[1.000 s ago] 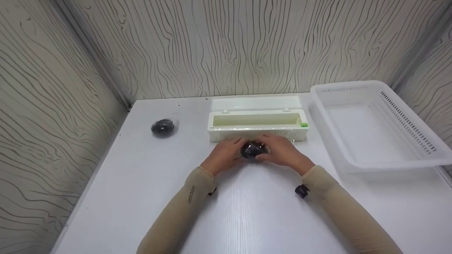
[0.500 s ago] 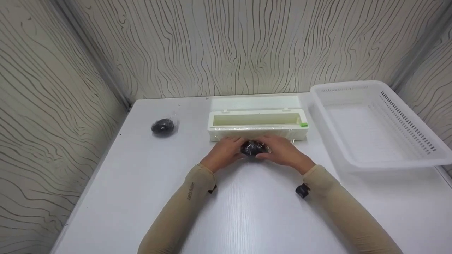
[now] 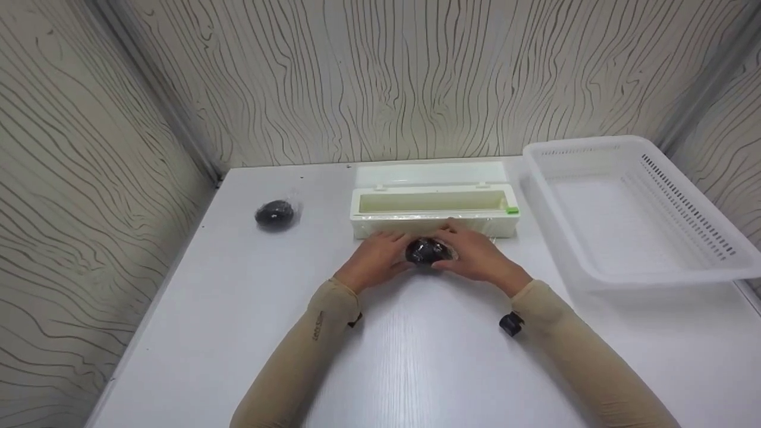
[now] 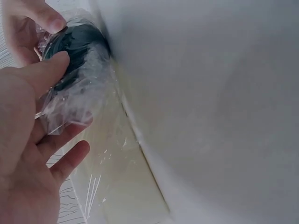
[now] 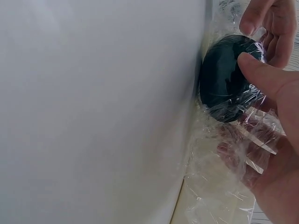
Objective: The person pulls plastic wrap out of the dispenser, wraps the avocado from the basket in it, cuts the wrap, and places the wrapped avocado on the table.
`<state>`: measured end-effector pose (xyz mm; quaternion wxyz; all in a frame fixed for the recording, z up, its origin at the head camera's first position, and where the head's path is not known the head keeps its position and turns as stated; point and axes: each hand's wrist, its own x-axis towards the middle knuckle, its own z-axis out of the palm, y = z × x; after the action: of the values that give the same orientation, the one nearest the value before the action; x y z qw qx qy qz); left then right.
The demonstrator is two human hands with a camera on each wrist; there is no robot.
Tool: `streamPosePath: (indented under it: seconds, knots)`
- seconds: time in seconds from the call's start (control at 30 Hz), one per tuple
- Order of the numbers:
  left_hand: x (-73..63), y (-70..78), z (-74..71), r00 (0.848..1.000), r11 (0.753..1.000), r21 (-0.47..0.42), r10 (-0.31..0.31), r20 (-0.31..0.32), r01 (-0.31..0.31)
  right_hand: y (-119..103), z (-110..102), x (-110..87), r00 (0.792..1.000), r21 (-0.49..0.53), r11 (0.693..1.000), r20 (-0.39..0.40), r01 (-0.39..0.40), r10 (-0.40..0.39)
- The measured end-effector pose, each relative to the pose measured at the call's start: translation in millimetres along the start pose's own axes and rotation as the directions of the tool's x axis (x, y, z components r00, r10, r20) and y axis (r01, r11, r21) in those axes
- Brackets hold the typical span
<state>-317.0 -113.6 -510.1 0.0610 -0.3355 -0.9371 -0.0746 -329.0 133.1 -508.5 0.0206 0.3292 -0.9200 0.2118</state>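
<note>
A smooth, dark green oval item lies near the front of a white cling film dispenser, with clear cling film bunched round it. My left hand holds its left side, thumb on the dark surface in the left wrist view. From the right, my right hand holds it with the thumb pressed on top and the fingers behind in the film. Loose film also trails over the dispenser's front wall. The far side of the oval is hidden by fingers and film.
Another dark oval wrapped in film lies at the back left of the white table. A white slotted plastic basket stands at the right. The dispenser's lid is folded back toward the patterned wall.
Both hands stay at the dark oval in front of the dispenser. The right fingers shift slightly, and more of the dark surface shows between the hands.
</note>
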Motion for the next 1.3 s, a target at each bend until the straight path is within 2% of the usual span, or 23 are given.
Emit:
streamPosePath:
  seconds: [0.2, 0.3, 0.4, 0.5, 0.6, 0.7, 0.8, 1.03, 1.2, 1.3]
  knots:
    - [-5.1, -2.2, -1.9, 1.000, 1.000, -0.025, -0.008, 0.005, 0.008, 2, 3, -2.8, 0.998, -0.027, 0.999, -0.051, 0.046, -0.047]
    - [-8.1, -6.4, -2.2, 0.999, 0.999, -0.053, -0.008, -0.033, 0.006, 0, 2, -4.6, 0.997, -0.034, 0.998, -0.059, 0.054, -0.056]
    - [-10.6, -12.4, -4.7, 0.994, 0.995, -0.096, -0.019, -0.107, 0.009, -3, 0, -6.0, 0.997, -0.036, 0.998, -0.057, 0.055, -0.057]
    - [-11.7, -20.6, -8.5, 0.977, 0.992, -0.120, -0.050, -0.208, 0.025, -4, 0, -7.3, 0.997, -0.046, 0.997, -0.056, 0.058, -0.061]
    - [-11.8, -31.3, -11.9, 0.950, 0.990, -0.127, -0.091, -0.300, 0.054, -6, 0, -8.7, 0.996, -0.047, 0.997, -0.057, 0.065, -0.068]
    - [-12.0, -42.7, -14.8, 0.928, 0.983, -0.149, -0.149, -0.342, 0.103, -6, 0, -10.1, 0.995, -0.037, 0.997, -0.058, 0.075, -0.077]
    - [-11.3, -53.9, -16.5, 0.916, 0.967, -0.195, -0.223, -0.333, 0.164, -6, 1, -11.8, 0.995, -0.026, 0.996, -0.058, 0.081, -0.082]
    - [-4.9, -78.4, -17.1, 0.888, 0.906, -0.282, -0.386, -0.250, 0.315, -8, 2, -12.5, 0.994, -0.034, 0.995, -0.055, 0.091, -0.092]
    - [6.5, -89.4, -19.9, 0.860, 0.849, -0.347, -0.478, -0.179, 0.399, -8, 2, -13.4, 0.993, -0.039, 0.994, -0.061, 0.100, -0.103]
    - [14.2, -91.8, -20.7, 0.846, 0.803, -0.414, -0.517, -0.128, 0.428, -8, 2, -13.9, 0.994, -0.022, 0.996, -0.061, 0.091, -0.093]
